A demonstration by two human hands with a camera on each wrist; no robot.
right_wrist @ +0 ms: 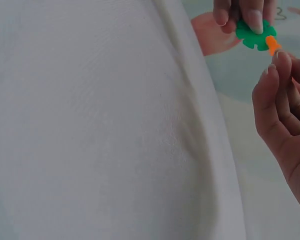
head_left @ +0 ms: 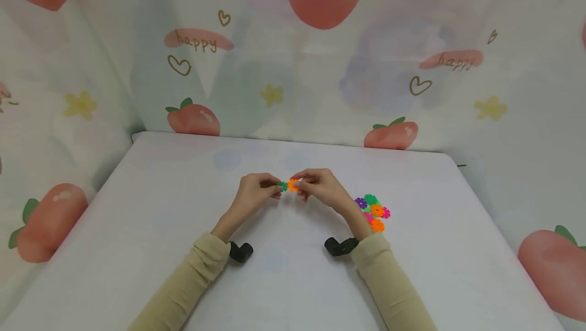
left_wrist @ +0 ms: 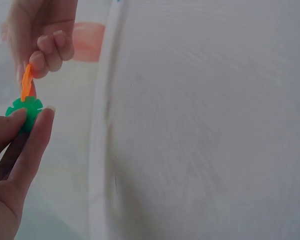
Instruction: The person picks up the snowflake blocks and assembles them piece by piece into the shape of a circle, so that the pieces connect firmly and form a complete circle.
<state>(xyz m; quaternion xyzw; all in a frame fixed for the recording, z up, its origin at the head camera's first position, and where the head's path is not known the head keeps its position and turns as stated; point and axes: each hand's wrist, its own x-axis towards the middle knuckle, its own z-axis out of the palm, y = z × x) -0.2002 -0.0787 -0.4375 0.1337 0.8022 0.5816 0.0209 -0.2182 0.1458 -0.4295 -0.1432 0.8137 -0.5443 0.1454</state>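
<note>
Between thumb and fingers, my left hand (head_left: 257, 189) pinches a green notched disc (left_wrist: 26, 109), shaped like a flat snowflake building piece. An orange notched disc (head_left: 292, 185) is pinched by my right hand (head_left: 322, 186). Edge to edge, the two discs meet at their notches, the orange one turned crosswise to the green in the left wrist view. Both hands are over the middle of the table. Fingertips cover part of each disc. In the right wrist view only a small part of the orange disc (right_wrist: 272, 45) shows.
A small pile of notched discs (head_left: 377, 210) in orange, pink, purple and green lies beside my right forearm, which partly covers it. The white-covered table (head_left: 284, 290) ends at a printed cloth backdrop (head_left: 302, 66). A black wrist camera (head_left: 241, 252) sits at each cuff.
</note>
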